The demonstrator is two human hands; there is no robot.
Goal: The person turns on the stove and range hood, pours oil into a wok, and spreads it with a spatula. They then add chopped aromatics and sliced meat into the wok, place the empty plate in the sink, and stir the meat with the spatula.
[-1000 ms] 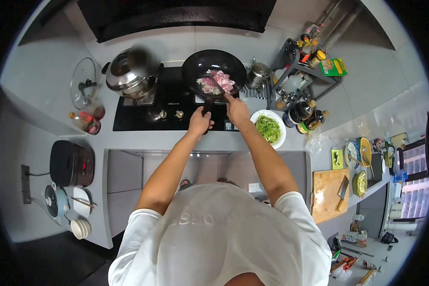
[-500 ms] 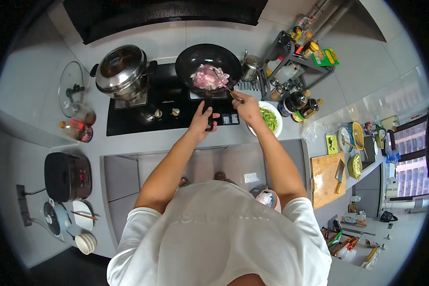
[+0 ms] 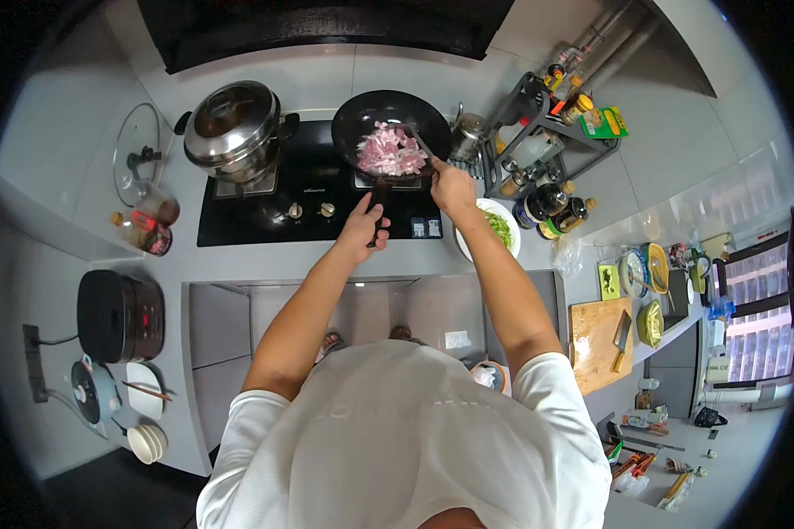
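A black wok [image 3: 368, 110] rests over the right burner of the black stove [image 3: 238, 217]. Sliced pink meat [image 3: 392, 152] lies in a heap at the wok's near side. My left hand [image 3: 363, 227] is wrapped round the wok handle [image 3: 379, 196], which points towards me. In my right hand [image 3: 453, 189] is a spatula [image 3: 420, 143], its blade end inside the wok by the right edge of the meat. A white plate of green shredded vegetable [image 3: 498, 227] sits just right of the stove, partly covered by my right forearm.
A lidded steel pot [image 3: 233, 132] stands on the left burner. Right of the wok are a metal canister [image 3: 469, 132], a spice rack [image 3: 538, 119] and dark sauce bottles [image 3: 551, 203]. A cutting board [image 3: 591, 339] with a cleaver [image 3: 623, 335] lies farther right; a rice cooker [image 3: 119, 316] stands left.
The spatula has shifted within the wok, and the meat has been pushed about into a different heap. My left hand stays on the handle. The whole view has shifted slightly.
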